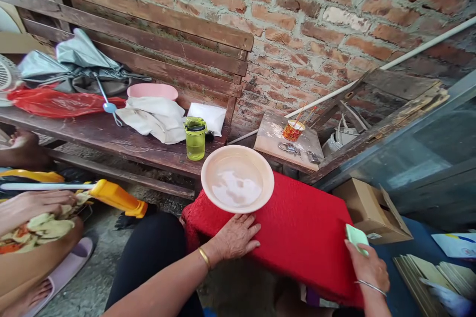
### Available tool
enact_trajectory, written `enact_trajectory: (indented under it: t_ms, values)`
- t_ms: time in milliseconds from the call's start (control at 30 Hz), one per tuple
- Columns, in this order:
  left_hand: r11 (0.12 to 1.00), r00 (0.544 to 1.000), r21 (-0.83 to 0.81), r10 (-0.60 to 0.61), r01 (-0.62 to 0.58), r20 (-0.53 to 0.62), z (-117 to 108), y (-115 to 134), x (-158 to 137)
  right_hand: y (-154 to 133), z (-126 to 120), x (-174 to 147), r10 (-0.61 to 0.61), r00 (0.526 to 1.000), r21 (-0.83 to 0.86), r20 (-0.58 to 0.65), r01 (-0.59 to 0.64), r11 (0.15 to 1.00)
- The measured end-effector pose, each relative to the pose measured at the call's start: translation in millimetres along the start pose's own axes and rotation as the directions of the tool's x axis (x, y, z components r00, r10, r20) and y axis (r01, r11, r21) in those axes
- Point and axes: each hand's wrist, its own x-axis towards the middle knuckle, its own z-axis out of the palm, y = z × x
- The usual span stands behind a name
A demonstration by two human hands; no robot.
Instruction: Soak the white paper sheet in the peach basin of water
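A round cream basin (pixel 266 198) of slightly cloudy water stands on a red cloth-covered table (pixel 301 218). My left hand (pixel 236 237), a gold bangle on its wrist, rests at the table's near edge with fingers spread. Its fingertips are close against the near side of the basin, and I cannot tell whether they touch it. Over the right end of the table, my right hand (pixel 370 268) is closed around a small mint-green flat object (pixel 357 237) with rounded corners; its kind is unclear.
Behind the basin, a wooden bench (pixel 163 161) holds a green lidded bottle (pixel 195 141), white cloth (pixel 154 121) and a folded umbrella (pixel 85 54). A small stand (pixel 267 141) carries a cup and padlocks. An open carton (pixel 359 208) sits right. Another person's hand (pixel 35 208) is at left.
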Motion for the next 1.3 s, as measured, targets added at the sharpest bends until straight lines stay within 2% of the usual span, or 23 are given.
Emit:
enact_trajectory:
  t_ms: [33, 100, 167, 233, 333, 400, 433, 467, 533, 633, 700, 767, 800, 900, 967, 1000, 1033, 1100, 1133, 1200, 1233, 1300]
  values:
    - [1.000, 1.000, 0.003, -0.001, 0.001, 0.000, 0, 0, 0, 6, -3, 5, 0.029, 0.999, 0.006, -0.015, -0.029, 1.000]
    - [1.000, 1.000, 0.011, -0.005, 0.005, -0.003, 0, 1, 0, -5, -3, 3, 0.002, 1.000, 0.049, -0.012, -0.001, 0.999]
    - [1.000, 1.000, 0.019, -0.008, 0.008, -0.008, 1, 1, -1, -43, 5, -15, -0.116, 0.993, 0.129, 0.026, 0.111, 0.985]
    - [1.000, 1.000, 0.027, -0.013, 0.013, -0.014, 3, 0, -2, -95, 17, -43, -0.270, 0.962, 0.207, 0.041, 0.256, 0.944]
    - [0.999, 1.000, 0.045, -0.023, 0.024, -0.019, 4, -1, -4, -171, 34, -88, -0.521, 0.852, 0.215, 0.057, 0.499, 0.840]
    - [0.998, 1.000, 0.053, -0.025, 0.026, -0.019, 5, -1, -5, -201, 41, -108, -0.656, 0.751, 0.175, 0.070, 0.638, 0.749]
    - [0.998, 1.000, 0.054, -0.024, 0.025, -0.018, 5, -1, -5, -207, 42, -111, -0.690, 0.720, 0.156, 0.081, 0.674, 0.722]
    - [0.998, 1.000, 0.053, -0.022, 0.023, -0.016, 6, -1, -5, -206, 42, -110, -0.698, 0.711, 0.141, 0.092, 0.684, 0.716]
    - [0.999, 1.000, 0.047, -0.023, 0.023, -0.015, 6, -1, -5, -188, 38, -94, -0.648, 0.753, 0.113, 0.114, 0.638, 0.761]
    - [0.999, 0.999, 0.037, -0.032, 0.032, -0.004, 6, 0, -5, -134, 23, -48, -0.459, 0.882, 0.046, 0.109, 0.456, 0.889]
    - [0.999, 0.999, 0.034, -0.034, 0.034, 0.003, 5, 1, -4, -98, 13, -17, -0.278, 0.959, 0.014, 0.046, 0.278, 0.961]
    - [0.999, 1.000, 0.037, -0.029, 0.029, -0.001, 5, 1, -5, -78, 7, 1, -0.180, 0.984, 0.024, 0.002, 0.180, 0.983]
    - [0.999, 1.000, 0.040, -0.025, 0.025, -0.010, 5, 1, -5, -78, 7, 4, -0.171, 0.985, 0.040, -0.006, 0.171, 0.984]
    - [0.998, 0.999, 0.054, -0.026, 0.028, -0.037, 7, 1, -8, -110, 19, -15, -0.310, 0.951, 0.125, 0.008, 0.307, 0.943]
    - [0.997, 0.998, 0.068, -0.034, 0.037, -0.045, 8, 1, -11, -150, 32, -41, -0.472, 0.881, 0.189, 0.007, 0.463, 0.866]
    - [0.996, 0.998, 0.077, -0.033, 0.037, -0.045, 8, 0, -12, -171, 39, -54, -0.542, 0.841, 0.212, 0.001, 0.529, 0.822]
    - [0.995, 0.999, 0.089, -0.031, 0.034, -0.043, 8, 0, -13, -191, 45, -65, -0.646, 0.763, 0.223, 0.004, 0.629, 0.745]
    - [0.993, 0.999, 0.119, -0.010, 0.015, -0.040, 8, -2, -15, -221, 55, -80, -0.742, 0.670, 0.245, 0.014, 0.717, 0.653]
    - [0.991, 0.999, 0.134, 0.001, 0.004, -0.039, 8, -3, -16, -230, 59, -83, -0.770, 0.638, 0.250, 0.020, 0.742, 0.622]
    - [0.987, 0.999, 0.161, 0.021, -0.013, -0.044, 8, -5, -17, -236, 63, -74, -0.780, 0.625, 0.250, 0.029, 0.751, 0.611]
    - [0.985, 0.998, 0.173, 0.029, -0.020, -0.051, 8, -6, -17, -233, 63, -64, -0.771, 0.636, 0.244, 0.035, 0.743, 0.623]
    - [0.980, 0.997, 0.197, 0.043, -0.030, -0.065, 8, -7, -18, -216, 59, -33, -0.714, 0.698, 0.220, 0.055, 0.689, 0.690]
